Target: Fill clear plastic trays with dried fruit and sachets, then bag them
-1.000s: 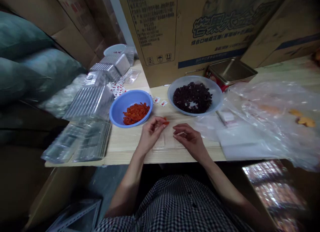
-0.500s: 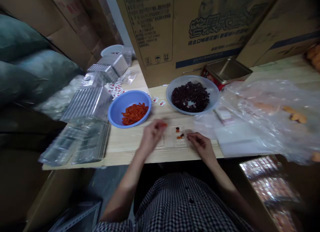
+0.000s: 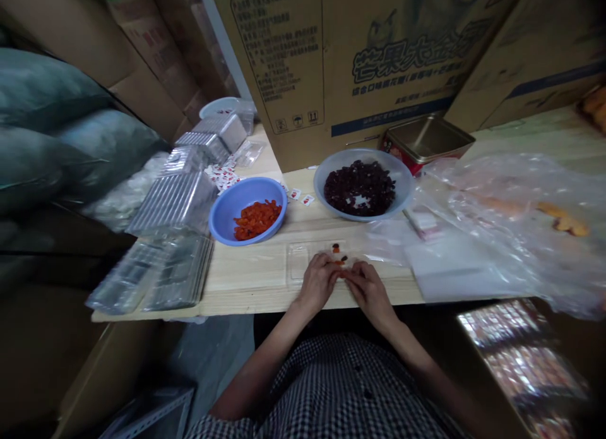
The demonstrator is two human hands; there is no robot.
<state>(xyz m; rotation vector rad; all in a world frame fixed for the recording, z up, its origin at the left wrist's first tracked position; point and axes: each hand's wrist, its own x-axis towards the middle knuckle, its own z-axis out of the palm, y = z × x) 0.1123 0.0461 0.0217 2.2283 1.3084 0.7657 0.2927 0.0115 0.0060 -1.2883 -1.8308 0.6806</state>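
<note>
My left hand (image 3: 318, 281) is pinched over a clear plastic tray (image 3: 297, 262) near the table's front edge. At its fingertips shows a bit of orange, apparently a piece of dried fruit (image 3: 341, 274). Touching or almost touching it from the other side is my right hand (image 3: 370, 292), fingers pressed together; what they grip is hidden. Just beyond the fingertips, small orange and dark pieces (image 3: 336, 249) lie in pairs in the tray. A blue bowl (image 3: 219, 219) of orange dried fruit (image 3: 257, 220) stands behind on the left, and a pale bowl (image 3: 322, 202) of dark dried fruit (image 3: 362, 183) behind on the right.
Stacks of clear plastic trays (image 3: 170, 202) fill the table's left end. Small printed packets (image 3: 222, 175) lie beside them. Large cartons (image 3: 293, 66) wall off the back, with a red tin (image 3: 428, 142) before them. A crumpled plastic bag (image 3: 511, 199) covers the right side.
My left hand has come down and right from beside the blue bowl, bringing the orange piece over the tray. My right hand has shifted slightly left, so the fingertips now meet.
</note>
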